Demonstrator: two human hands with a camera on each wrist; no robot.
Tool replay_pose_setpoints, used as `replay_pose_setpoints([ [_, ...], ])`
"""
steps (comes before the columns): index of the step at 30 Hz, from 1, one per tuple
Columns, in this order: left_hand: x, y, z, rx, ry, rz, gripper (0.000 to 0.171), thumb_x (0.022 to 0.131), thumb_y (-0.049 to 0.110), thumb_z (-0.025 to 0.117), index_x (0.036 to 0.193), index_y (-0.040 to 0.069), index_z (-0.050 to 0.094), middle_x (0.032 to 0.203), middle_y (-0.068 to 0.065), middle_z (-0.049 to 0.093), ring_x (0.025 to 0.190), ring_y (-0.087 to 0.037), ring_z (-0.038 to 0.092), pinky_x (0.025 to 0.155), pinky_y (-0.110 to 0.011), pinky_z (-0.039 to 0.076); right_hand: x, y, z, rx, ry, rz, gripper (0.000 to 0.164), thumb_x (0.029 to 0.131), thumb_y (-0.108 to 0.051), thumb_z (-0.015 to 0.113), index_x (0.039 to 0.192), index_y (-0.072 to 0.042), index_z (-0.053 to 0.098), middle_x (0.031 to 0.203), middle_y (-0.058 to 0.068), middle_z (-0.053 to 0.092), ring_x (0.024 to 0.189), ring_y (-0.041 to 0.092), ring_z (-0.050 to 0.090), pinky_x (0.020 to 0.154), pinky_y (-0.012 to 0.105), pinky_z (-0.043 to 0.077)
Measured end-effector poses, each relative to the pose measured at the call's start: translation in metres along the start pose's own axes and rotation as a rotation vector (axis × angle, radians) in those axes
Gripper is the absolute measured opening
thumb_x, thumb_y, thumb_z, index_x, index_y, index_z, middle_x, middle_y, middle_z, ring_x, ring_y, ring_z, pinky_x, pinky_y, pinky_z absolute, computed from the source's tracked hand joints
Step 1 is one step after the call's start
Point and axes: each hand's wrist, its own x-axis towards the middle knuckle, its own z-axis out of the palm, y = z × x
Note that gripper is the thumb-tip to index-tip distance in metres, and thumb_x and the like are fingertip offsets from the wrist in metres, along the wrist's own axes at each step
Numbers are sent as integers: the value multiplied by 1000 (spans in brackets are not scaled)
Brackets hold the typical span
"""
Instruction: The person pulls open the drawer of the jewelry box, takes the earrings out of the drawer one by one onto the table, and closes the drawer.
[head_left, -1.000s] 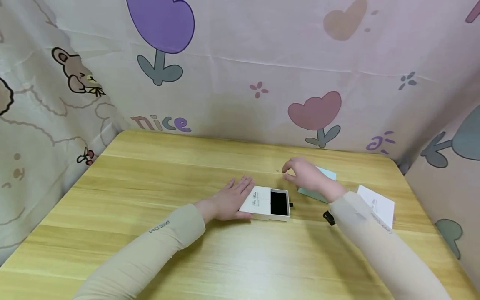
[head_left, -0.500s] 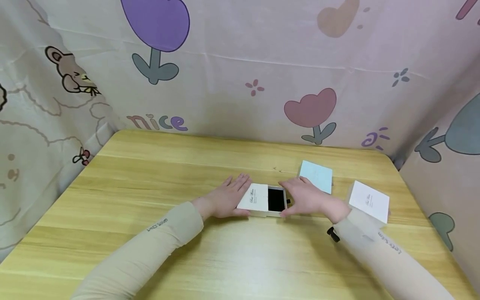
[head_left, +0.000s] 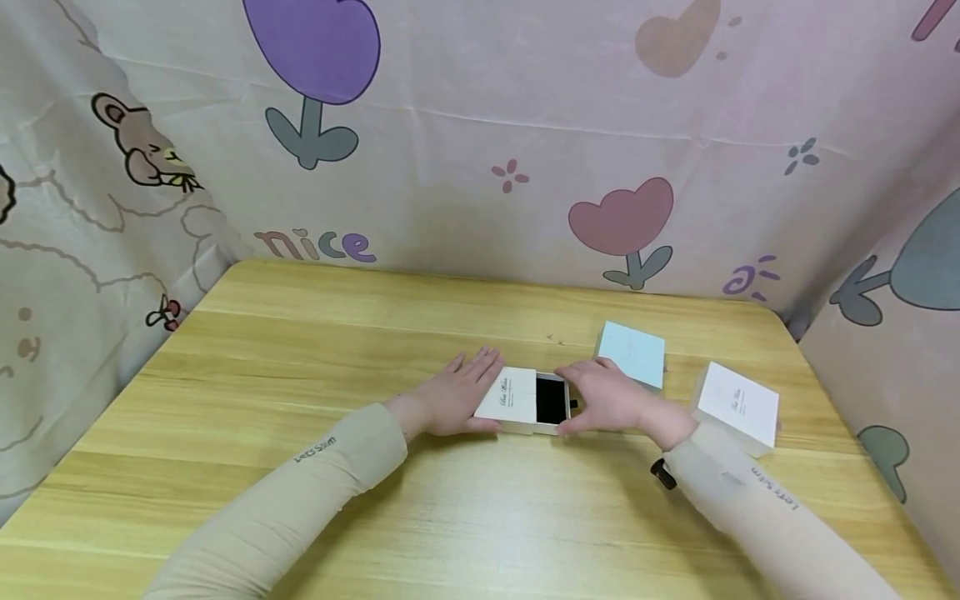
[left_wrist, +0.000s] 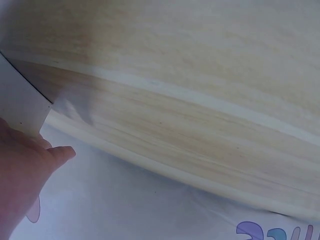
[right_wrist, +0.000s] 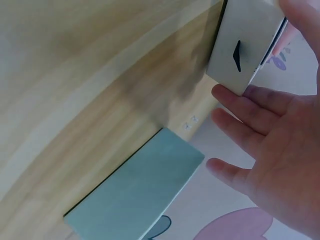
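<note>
A white drawer-style gift box [head_left: 512, 397] with dark lettering lies on the wooden table. Its inner tray [head_left: 552, 402], lined in black, sticks out of the right end of the sleeve. Straight fingers of my left hand [head_left: 455, 400] rest against the sleeve's left end, the thumb along the front corner. My right hand [head_left: 611, 398] pinches the tray's outer end between thumb and fingers. A black pull tab [right_wrist: 237, 56] shows on the tray's end in the right wrist view. Only part of the left hand [left_wrist: 25, 167] appears in the left wrist view.
Behind the right hand lies a pale blue box [head_left: 632, 354]. Farther right, beside the right forearm, is another white box [head_left: 738, 408] with lettering. A patterned cloth [head_left: 450, 167] hangs along the table's back edge.
My right hand has come down from above the table beside the pale blue box onto the tray's end. The tray sits slightly farther into the sleeve. My left hand stays at the sleeve.
</note>
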Motion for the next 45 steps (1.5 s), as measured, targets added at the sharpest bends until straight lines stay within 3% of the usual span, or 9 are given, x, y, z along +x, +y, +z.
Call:
replay_pose_setpoints([
  [13,1,-1,1,-2,-6,-20,93,90,65,38,150,4,2,158,-14,0,146,-25,-1,118,-47,8,13,-17,4,23,36,-29,89,70,-47,77,136,3,43,134,17,54,125,33,49,109,57,27],
  [22,2,0,3,14,3,-12,93,90,65,36,150,3,2,158,-14,0,146,-26,-1,118,-47,8,10,-14,5,71,0,-13,98,71,-50,75,142,4,34,135,16,53,124,31,51,109,55,27],
  [32,1,0,1,-1,5,-7,93,90,64,38,150,2,3,158,-16,2,146,-27,1,118,-48,10,8,-11,6,24,17,-26,83,75,-50,72,134,4,46,125,16,61,115,32,58,104,53,35],
  [39,1,1,0,3,14,-10,94,90,64,38,150,1,3,158,-16,3,146,-27,1,118,-48,10,15,-19,6,3,29,-76,59,80,-38,71,124,-1,57,117,12,66,108,28,62,99,54,39],
  [45,0,1,1,24,12,-15,92,90,64,38,150,2,5,158,-15,4,146,-27,3,118,-48,11,14,-19,9,-27,23,-89,57,82,-38,69,123,0,58,121,15,64,111,30,60,99,55,39],
])
